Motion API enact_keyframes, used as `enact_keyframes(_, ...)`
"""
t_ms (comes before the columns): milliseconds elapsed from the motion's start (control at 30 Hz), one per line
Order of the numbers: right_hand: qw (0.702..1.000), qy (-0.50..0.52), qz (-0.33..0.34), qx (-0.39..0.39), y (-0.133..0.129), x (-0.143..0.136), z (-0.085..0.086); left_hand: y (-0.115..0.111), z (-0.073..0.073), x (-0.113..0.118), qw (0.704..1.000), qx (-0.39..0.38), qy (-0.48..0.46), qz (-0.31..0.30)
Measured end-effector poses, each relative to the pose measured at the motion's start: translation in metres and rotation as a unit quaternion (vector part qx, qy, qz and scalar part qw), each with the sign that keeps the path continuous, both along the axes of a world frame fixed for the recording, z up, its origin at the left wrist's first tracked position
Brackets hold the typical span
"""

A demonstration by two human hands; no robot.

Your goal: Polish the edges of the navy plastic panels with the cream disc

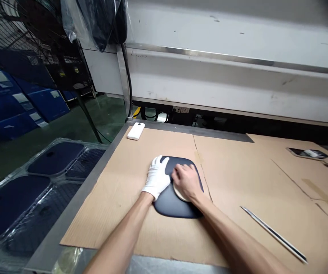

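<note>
A dark, rounded panel (pixel 171 206) lies flat on the cardboard sheet (pixel 118 194) covering the table. My left hand (pixel 157 178), in a white glove, rests on the panel's left side with thumb and fingers apart, holding nothing. Bare and closed, my right hand (pixel 187 180) is on the right half of the panel. Its fingers wrap round a pale round object (pixel 181 193), which presses on the panel's surface; most of that object is hidden under the palm.
A white box-like item (pixel 136 131) sits at the back left. A thin strip (pixel 274 234) and a phone-like item (pixel 306 153) lie on the right. Wrapped dark panels (pixel 56 157) stand left of the table, near a large fan (pixel 24 38). A white barrier (pixel 223 83) runs behind.
</note>
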State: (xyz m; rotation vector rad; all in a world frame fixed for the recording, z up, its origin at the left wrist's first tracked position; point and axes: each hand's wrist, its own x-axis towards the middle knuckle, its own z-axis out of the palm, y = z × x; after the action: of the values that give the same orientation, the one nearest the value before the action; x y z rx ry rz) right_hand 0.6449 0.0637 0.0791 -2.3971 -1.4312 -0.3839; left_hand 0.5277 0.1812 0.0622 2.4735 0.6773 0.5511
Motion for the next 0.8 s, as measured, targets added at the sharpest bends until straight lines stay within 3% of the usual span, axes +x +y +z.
enact_keyframes(100,1.000,0.011,-0.025,-0.011,0.012,0.007,0.004,-0.001,0.000,-0.002,1.000,0.003,-0.014,0.018)
enact_keyframes(233,0.993,0.023,-0.112,0.002,-0.004,0.018,0.000,-0.004,0.000,-0.003,0.999,0.016,-0.014,0.027)
enact_keyframes(400,0.999,0.031,-0.035,-0.021,-0.001,0.002,-0.001,-0.005,-0.004,0.000,1.000,0.004,-0.009,0.018)
enact_keyframes(600,0.988,0.060,-0.142,0.002,-0.013,0.018,-0.005,-0.006,-0.002,-0.003,1.000,0.005,-0.003,0.008)
enact_keyframes(733,0.998,0.052,-0.040,-0.007,-0.013,0.008,-0.005,-0.005,-0.003,0.000,1.000,0.007,0.001,0.001)
enact_keyframes(800,0.996,0.065,-0.056,-0.013,-0.007,0.012,-0.001,-0.005,-0.003,0.000,1.000,0.002,-0.008,0.007)
